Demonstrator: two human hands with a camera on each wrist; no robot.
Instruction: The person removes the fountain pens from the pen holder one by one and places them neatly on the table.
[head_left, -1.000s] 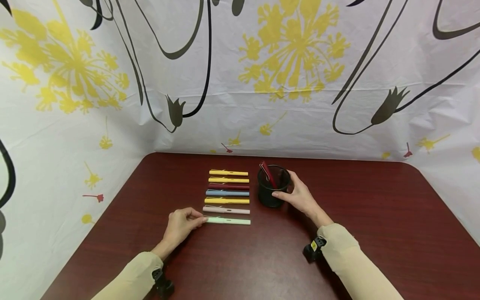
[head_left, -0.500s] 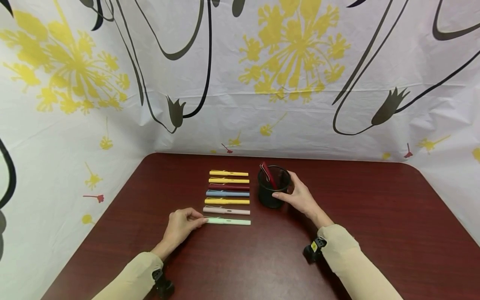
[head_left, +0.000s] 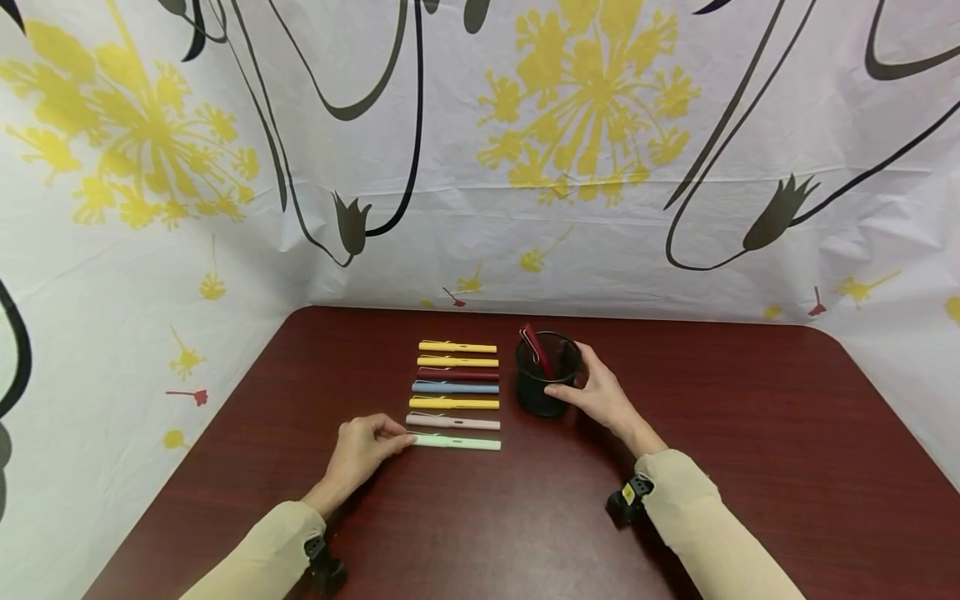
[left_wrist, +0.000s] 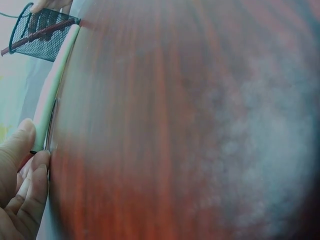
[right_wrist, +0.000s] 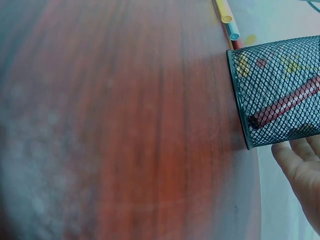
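Note:
The left hand (head_left: 362,454) pinches the clip end of a mint-green pen (head_left: 459,444) between thumb and fingers. This pen lies nearest in a column of pens set crosswise on the table. In the left wrist view, thumb and fingertips meet at the end of the same green pen (left_wrist: 49,100). My right hand (head_left: 597,392) grips the right side of a black mesh pen cup (head_left: 542,398), which stands upright. A dark red pen (head_left: 537,350) leans inside the cup and shows through the mesh in the right wrist view. Part of the right hand is hidden behind the cup.
Beyond the green pen lie a pale pinkish pen (head_left: 453,422), a blue pen (head_left: 456,387), a dark red pen (head_left: 459,375) and several yellow ones (head_left: 455,403). The dark reddish table (head_left: 750,417) ends at a patterned white cloth (head_left: 450,167) behind.

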